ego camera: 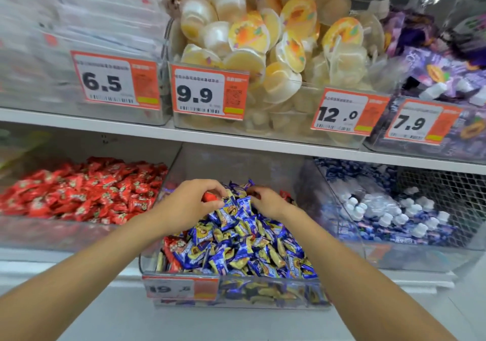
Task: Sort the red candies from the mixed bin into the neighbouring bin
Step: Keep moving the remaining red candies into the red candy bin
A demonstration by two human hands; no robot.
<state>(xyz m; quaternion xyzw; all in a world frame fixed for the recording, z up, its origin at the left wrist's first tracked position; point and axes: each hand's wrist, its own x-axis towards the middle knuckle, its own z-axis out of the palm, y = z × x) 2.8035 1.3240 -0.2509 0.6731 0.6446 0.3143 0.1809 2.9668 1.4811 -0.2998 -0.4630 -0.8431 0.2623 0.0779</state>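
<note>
The clear mixed bin (184,269) in the middle of the lower shelf is heaped with blue and yellow wrapped candies (244,246). A few red candies (172,248) lie at its front left, and another red one (285,195) shows at the back right. My left hand (193,200) reaches into the back of the pile with curled fingers around a red candy (210,196). My right hand (265,201) is beside it, fingers curled down into the blue candies; what it holds is hidden. The neighbouring bin (79,230) on the left is full of red candies (86,188).
A clear bin (394,251) of blue packs with white pieces stands on the right. The shelf above carries bins of white packets (79,19), jelly cups (263,40) and purple packs (434,59), with orange price tags (210,92) hanging over the lower bins.
</note>
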